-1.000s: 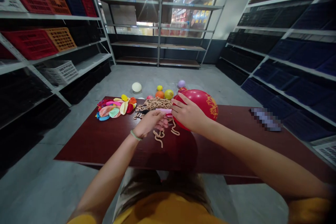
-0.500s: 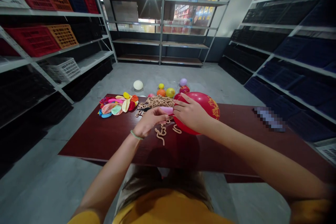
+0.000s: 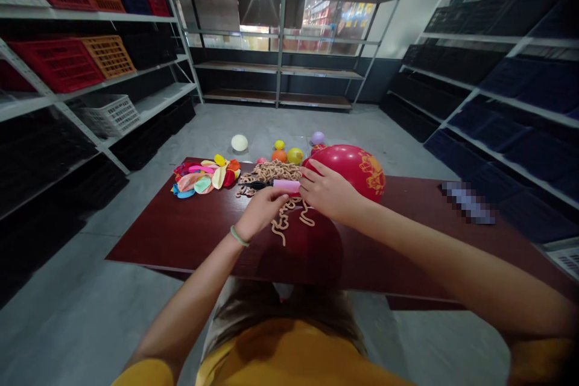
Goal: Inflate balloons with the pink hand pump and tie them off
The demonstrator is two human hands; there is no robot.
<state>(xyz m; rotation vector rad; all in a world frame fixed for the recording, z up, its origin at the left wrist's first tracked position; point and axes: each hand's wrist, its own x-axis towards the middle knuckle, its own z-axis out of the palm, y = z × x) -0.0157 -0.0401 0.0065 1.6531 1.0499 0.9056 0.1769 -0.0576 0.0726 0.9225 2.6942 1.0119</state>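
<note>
A large red balloon [image 3: 346, 163] with gold print bulges out behind my right hand [image 3: 328, 193]. The fingers of that hand are closed around the balloon's neck side. My left hand [image 3: 265, 210], with a pale green band at the wrist, pinches close to my right fingers at the balloon's neck; the pinched part is mostly hidden. Just above the left fingertips lies a balloon pump [image 3: 286, 186] with a pink barrel and a black end pointing left. Behind it is a heap of long beige balloons [image 3: 275, 170], and several of their ends trail toward me.
Deflated colored balloons [image 3: 205, 177] lie on the left of the dark red table [image 3: 181, 235]. A blurred flat object [image 3: 468, 202] is at the right. Inflated balloons, including a white balloon [image 3: 239, 143] and a yellow balloon [image 3: 295, 155], rest beyond the table. Shelves with crates [image 3: 58, 63] stand around.
The red balloon has risen and tipped away from me, out from beneath my right forearm. Both hands stay close together at its neck. The view has shifted slightly.
</note>
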